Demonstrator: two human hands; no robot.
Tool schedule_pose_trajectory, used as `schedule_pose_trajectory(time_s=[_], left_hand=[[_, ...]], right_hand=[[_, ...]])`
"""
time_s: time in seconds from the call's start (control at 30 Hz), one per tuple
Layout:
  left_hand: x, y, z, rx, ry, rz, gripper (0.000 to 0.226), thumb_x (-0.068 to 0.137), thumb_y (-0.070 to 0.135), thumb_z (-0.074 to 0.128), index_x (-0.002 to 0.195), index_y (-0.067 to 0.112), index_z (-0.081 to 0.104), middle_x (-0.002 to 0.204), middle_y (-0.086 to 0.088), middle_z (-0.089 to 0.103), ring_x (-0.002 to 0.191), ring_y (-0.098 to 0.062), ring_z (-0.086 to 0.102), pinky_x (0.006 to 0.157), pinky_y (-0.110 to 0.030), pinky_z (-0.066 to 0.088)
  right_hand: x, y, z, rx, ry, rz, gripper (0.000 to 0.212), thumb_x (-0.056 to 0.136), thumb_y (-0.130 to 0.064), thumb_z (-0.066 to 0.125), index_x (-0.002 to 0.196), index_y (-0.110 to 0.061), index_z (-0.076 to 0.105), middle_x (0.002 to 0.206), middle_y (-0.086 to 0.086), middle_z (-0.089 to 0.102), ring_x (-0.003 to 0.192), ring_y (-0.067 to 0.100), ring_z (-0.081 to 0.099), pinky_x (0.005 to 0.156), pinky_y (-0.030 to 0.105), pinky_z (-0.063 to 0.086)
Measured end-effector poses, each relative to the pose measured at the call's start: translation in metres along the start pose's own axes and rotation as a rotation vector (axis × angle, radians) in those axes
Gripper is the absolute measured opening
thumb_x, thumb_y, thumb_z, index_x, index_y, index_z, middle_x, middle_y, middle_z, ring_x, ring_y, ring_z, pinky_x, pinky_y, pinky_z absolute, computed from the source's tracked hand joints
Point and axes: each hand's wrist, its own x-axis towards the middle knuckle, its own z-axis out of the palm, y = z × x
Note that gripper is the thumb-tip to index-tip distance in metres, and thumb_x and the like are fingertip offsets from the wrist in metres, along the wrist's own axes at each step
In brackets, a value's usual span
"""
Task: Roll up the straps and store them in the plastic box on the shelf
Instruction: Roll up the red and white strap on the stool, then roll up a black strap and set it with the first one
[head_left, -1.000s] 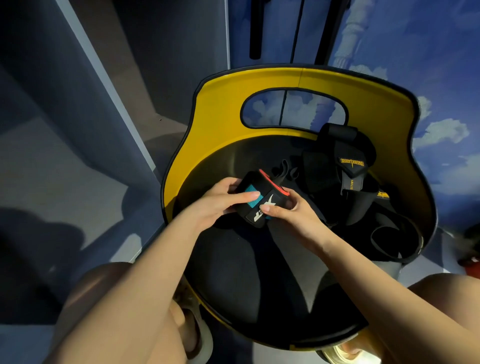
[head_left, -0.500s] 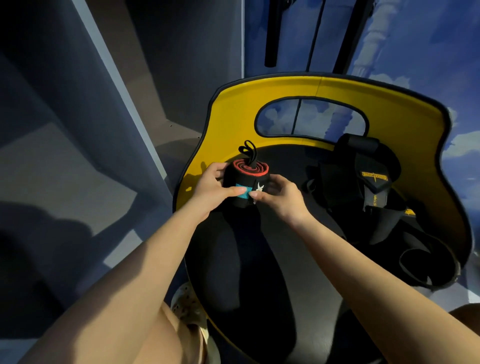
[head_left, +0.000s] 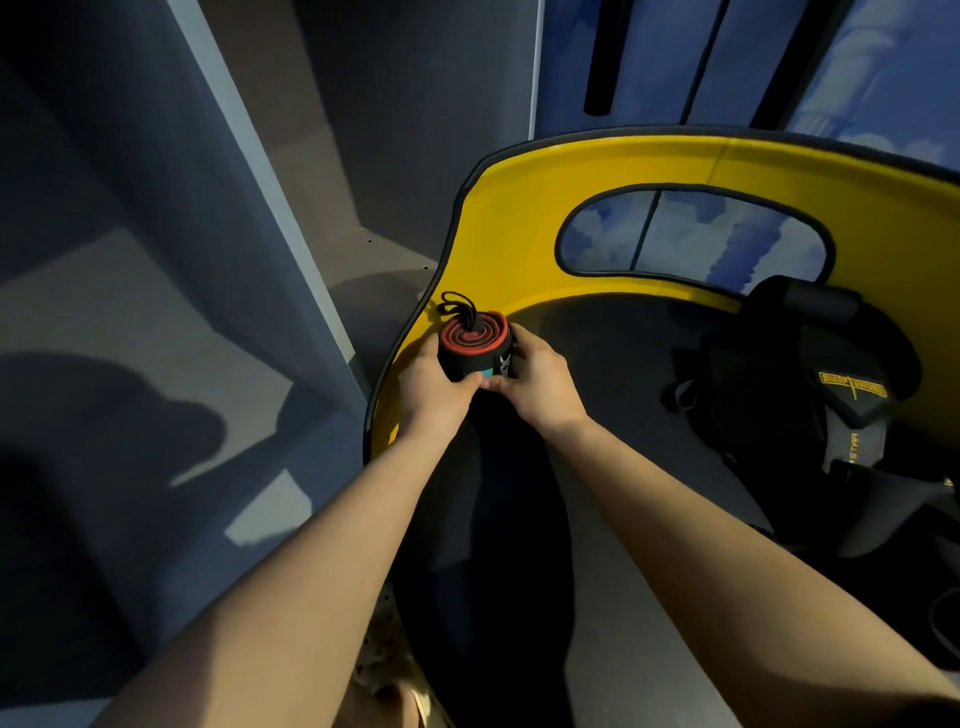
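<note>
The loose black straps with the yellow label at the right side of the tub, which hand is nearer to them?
Right. The right hand grips the rolled strap's side facing the loose black straps; the left hand grips the far side.

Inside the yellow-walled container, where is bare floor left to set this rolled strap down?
Bare black floor runs between the hands and the loose straps, up to the yellow wall. The right side is crowded with straps. Left hand and right hand grip the rolled strap near the left wall.
</note>
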Motion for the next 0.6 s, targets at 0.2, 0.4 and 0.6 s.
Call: schedule_pose_trajectory(time_s=[0.2, 0.4, 0.6], left_hand=[[0.007, 0.003, 0.008, -0.114, 0.091, -0.123, 0.065, 0.079, 0.010, 0.071, 0.136, 0.009, 0.042, 0.133, -0.011, 0.055, 0.124, -0.025, 0.051, 0.099, -0.032, 0.042], [0.013, -0.005, 0.019, -0.391, 0.175, -0.259, 0.057, 0.069, 0.000, 0.075, 0.123, 0.013, 0.059, 0.123, -0.007, 0.064, 0.116, -0.021, 0.058, 0.103, -0.041, 0.044], [0.010, -0.009, 0.020, -0.428, 0.167, -0.265, 0.059, 0.075, 0.003, 0.072, 0.131, 0.014, 0.054, 0.128, -0.006, 0.060, 0.121, -0.020, 0.054, 0.105, -0.036, 0.041]], right_hand=[[0.012, 0.000, 0.013, 0.011, 0.008, -0.032, 0.059, 0.075, -0.009, 0.074, 0.130, -0.014, 0.051, 0.124, 0.004, 0.059, 0.116, 0.014, 0.051, 0.087, 0.009, 0.029], [0.018, 0.001, 0.018, 0.041, -0.024, -0.004, 0.061, 0.077, -0.008, 0.073, 0.133, -0.015, 0.049, 0.126, 0.005, 0.058, 0.116, 0.013, 0.051, 0.095, 0.019, 0.037], [0.014, 0.000, 0.019, 0.072, -0.055, 0.032, 0.064, 0.079, -0.006, 0.072, 0.136, -0.017, 0.044, 0.129, 0.005, 0.056, 0.120, 0.017, 0.050, 0.099, 0.024, 0.037]])
